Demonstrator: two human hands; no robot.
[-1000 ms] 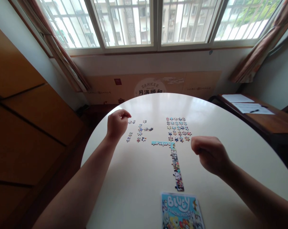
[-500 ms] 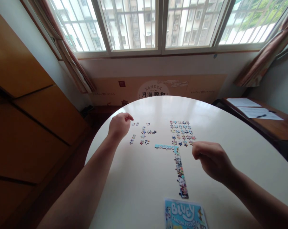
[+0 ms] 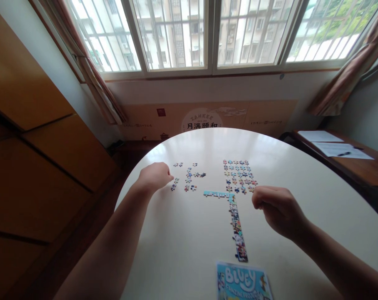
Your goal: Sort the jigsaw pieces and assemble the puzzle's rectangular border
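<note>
My left hand (image 3: 155,176) is closed, fingers curled downward, just left of a short joined strip of jigsaw pieces (image 3: 175,184). Whatever its fingertips pinch, if anything, is hidden. On the right, my right hand (image 3: 278,206) is curled into a loose fist beside the lower corner of a block of loose jigsaw pieces (image 3: 237,168) laid out in rows; the inside of that fist does not show. Between the hands lies an L-shaped run of joined edge pieces (image 3: 235,221), blue along its top arm. Small clusters of pieces (image 3: 189,176) lie nearer my left hand.
A blue box or booklet reading "Bluey" (image 3: 242,283) lies at the near side of the round white table (image 3: 176,246). Papers (image 3: 340,149) and a pen rest on a brown desk at the right. A wooden cabinet (image 3: 51,166) stands left, windows beyond.
My left hand has moved down toward me, from beside the upper small pieces to beside the short strip. My right hand stays almost where it was. The view has shifted slightly.
</note>
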